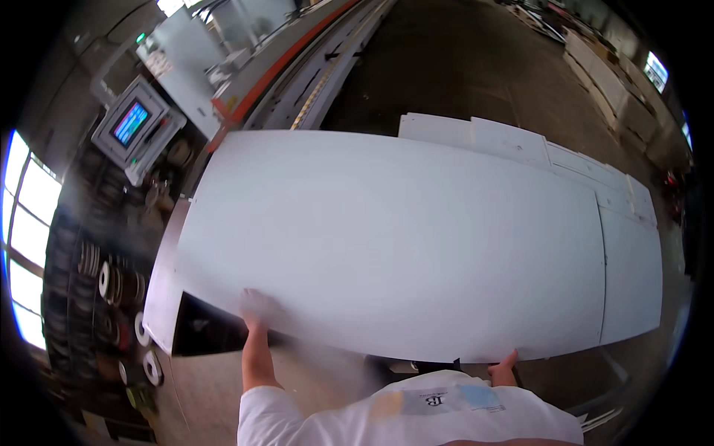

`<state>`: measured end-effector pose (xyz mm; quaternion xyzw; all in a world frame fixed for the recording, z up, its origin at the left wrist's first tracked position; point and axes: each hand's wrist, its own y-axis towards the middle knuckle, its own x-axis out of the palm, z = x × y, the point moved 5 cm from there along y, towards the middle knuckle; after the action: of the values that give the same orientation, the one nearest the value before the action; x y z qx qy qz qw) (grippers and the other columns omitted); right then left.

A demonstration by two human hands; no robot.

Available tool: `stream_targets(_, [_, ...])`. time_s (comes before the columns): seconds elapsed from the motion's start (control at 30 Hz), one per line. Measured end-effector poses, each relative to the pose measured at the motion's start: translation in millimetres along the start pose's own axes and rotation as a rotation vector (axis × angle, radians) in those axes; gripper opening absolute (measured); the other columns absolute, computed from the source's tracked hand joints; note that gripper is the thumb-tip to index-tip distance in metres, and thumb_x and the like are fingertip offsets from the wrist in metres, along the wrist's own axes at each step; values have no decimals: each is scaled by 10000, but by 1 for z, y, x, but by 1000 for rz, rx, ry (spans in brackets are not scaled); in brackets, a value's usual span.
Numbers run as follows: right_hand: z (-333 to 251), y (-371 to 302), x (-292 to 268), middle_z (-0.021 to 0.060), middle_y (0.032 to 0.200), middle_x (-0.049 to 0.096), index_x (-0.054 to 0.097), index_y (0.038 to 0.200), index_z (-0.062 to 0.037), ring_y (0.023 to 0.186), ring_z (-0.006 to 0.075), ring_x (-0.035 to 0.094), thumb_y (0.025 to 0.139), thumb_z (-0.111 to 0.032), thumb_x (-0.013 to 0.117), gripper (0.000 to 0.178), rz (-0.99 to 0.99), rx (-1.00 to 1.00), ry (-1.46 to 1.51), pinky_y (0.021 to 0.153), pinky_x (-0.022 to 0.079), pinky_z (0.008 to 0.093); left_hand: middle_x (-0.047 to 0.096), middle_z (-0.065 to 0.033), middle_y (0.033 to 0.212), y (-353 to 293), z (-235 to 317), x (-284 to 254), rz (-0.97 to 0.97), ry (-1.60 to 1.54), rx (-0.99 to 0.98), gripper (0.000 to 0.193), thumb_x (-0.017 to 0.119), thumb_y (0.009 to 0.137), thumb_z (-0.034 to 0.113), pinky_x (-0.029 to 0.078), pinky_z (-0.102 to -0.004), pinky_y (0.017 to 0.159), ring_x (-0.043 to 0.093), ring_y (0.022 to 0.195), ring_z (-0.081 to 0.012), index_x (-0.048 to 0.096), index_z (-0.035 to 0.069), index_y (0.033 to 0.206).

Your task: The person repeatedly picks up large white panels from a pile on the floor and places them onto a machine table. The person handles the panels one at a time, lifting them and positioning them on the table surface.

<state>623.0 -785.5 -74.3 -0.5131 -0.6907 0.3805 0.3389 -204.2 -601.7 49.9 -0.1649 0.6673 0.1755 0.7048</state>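
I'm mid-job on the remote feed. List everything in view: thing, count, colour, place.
Large panel: 1, white, centre.
Right-hand panel: 1, white, beside the large one's right end.
Smaller panels: several, white, along its far right edge.
Left-hand panel: 1, pinkish white, at its left end.
Machine: 1, grey with orange-red beam, top left.
Control console: 1, pale grey, lit screen, upper left.
Reels: many, white, brown and dark, left.
Window: 1, bright panes, far left.
Stacked boards: count unclear, pale brown, upper right.
Shirt: 1, white with coloured print, bottom.
Left hand: 1, bare, blurred, at the large panel's near edge.
Right hand: 1, bare, same edge, farther right.
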Motion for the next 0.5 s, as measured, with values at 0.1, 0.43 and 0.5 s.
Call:
stream_targets(0.1, [-21,-5,1,-8,1230,632,598,1234,-231,1096,246,605,888,-604,457,528,1,-29,-55,865,515,460,263,-163,1592,-6,6,4,153,5,4,739,502,961,472,161,-500,1202,186,1495,-327,302,12,1503])
stream_targets(0.43, [-25,-83,-3,44,1367,546,467,1394,-205,1162,264,561,930,-662,395,655,-358,-7,-295,960,466,449,309,-97,1585,-11,-11,-40,154,13,-42,680,488,957,463,157,-513,1196,217,1492,-272,336,93,1507])
stream_targets(0.5, [-20,-105,5,45,1368,546,463,1397,-204,1163,264,560,930,-661,396,657,-344,-5,-336,962,465,448,316,-80,1584,1,-16,-42,158,-21,-43,651,481,960,459,158,-523,1191,230,1489,-259,354,123,1503])
